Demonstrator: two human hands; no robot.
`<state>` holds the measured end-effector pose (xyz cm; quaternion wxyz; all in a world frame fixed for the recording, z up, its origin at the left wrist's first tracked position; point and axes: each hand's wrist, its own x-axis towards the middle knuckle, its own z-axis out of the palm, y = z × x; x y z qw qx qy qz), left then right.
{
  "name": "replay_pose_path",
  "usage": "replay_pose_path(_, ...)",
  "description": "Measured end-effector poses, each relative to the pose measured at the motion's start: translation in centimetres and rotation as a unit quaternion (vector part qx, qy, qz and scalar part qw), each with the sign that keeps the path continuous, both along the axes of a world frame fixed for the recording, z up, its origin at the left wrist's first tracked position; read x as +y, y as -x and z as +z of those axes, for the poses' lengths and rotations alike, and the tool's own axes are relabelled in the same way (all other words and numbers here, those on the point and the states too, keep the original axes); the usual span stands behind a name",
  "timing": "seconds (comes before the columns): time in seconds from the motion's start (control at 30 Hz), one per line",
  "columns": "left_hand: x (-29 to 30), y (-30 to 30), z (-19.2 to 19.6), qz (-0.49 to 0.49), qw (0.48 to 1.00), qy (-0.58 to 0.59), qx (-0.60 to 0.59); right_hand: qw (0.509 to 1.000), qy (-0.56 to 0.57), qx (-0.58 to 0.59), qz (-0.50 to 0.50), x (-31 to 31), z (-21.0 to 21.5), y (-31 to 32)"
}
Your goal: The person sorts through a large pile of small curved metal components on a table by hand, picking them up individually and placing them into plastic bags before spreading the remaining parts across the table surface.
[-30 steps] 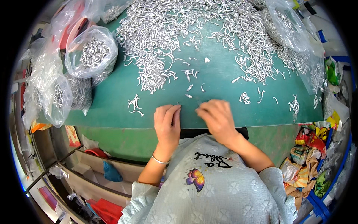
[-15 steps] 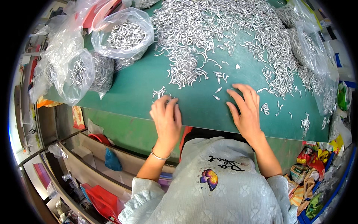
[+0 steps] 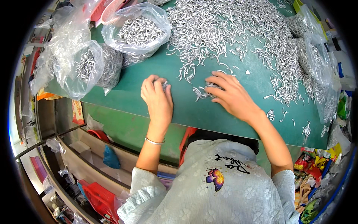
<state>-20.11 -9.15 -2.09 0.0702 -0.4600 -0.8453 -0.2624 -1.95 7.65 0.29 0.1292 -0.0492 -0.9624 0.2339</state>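
My left hand [image 3: 156,99] is over the green tabletop with fingers curled. A few small silvery curved metal pieces [image 3: 165,85] show between its thumb and fingers. To its right, my right hand [image 3: 233,95] bends its fingers around a loose cluster of the same curved pieces [image 3: 201,92], some sticking out on the left. What lies under both palms is hidden. Just beyond the hands spreads a large pile of these pieces [image 3: 209,31], thinning into stray ones near my right fingers.
At the left stand clear plastic bags [image 3: 143,31] filled with the pieces, beside pink baskets [image 3: 112,11]. More filled bags [image 3: 317,63] line the right edge. Small clusters [image 3: 270,115] lie near the table's front edge. Shelving [image 3: 93,158] with a red basket [image 3: 97,198] stands at the lower left.
My right hand has moved left and closed around a cluster of pieces that now lies apart from the pile. My left hand has shifted slightly farther onto the table. The view has shifted slightly.
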Motion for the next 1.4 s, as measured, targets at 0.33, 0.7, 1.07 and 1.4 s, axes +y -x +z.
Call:
replay_pose_path(0.33,3.3,-3.6,2.2,-0.18,0.977,0.019,-0.11,0.945,0.106,0.075,-0.3,3.5,0.5,-7.0)
replay_pose_path(0.7,5.6,-5.7,0.7,-0.22,0.947,-0.087,-0.219,0.984,-0.024,0.032,-0.172,-1.9,-0.5,-5.4)
replay_pose_path(1.07,5.2,-8.1,2.0,-0.246,0.964,-0.011,-0.096,0.894,-0.096,0.047,-0.435,1.2,1.0,-10.8)
replay_pose_path(1.4,5.1,-9.1,1.3,-0.222,0.973,-0.007,-0.071,0.949,-0.088,0.011,-0.302,-2.4,-0.6,-7.7)
